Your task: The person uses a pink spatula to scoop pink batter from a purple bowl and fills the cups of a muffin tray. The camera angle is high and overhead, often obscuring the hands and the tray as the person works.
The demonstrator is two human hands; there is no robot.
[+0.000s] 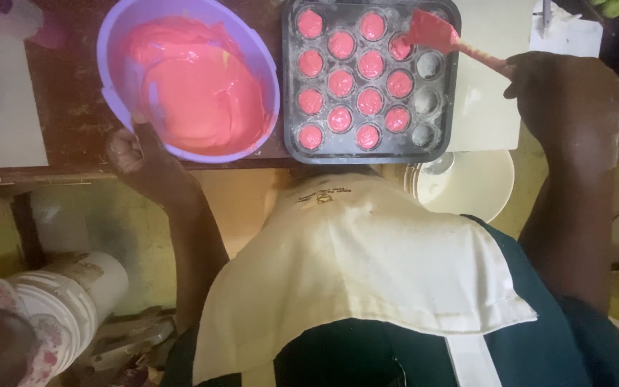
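My left hand (136, 152) grips the near rim of a purple bowl (119, 43) that is tilted and holds pink batter (202, 86). My right hand (539, 79) holds a pink spatula (435, 34) by its handle. The spatula blade rests over a batter-filled cup in the far right part of a dark muffin tray (453, 86). Most cups in the tray hold pink batter (340, 82). The rightmost column of cups (428, 100) looks unfilled.
The bowl and tray sit on a dark wooden table (66, 107) whose front edge runs just below them. A white round lid or plate (471, 183) lies under the tray's edge. My cream apron (352, 265) fills the lower middle. A white bucket (73, 294) stands lower left.
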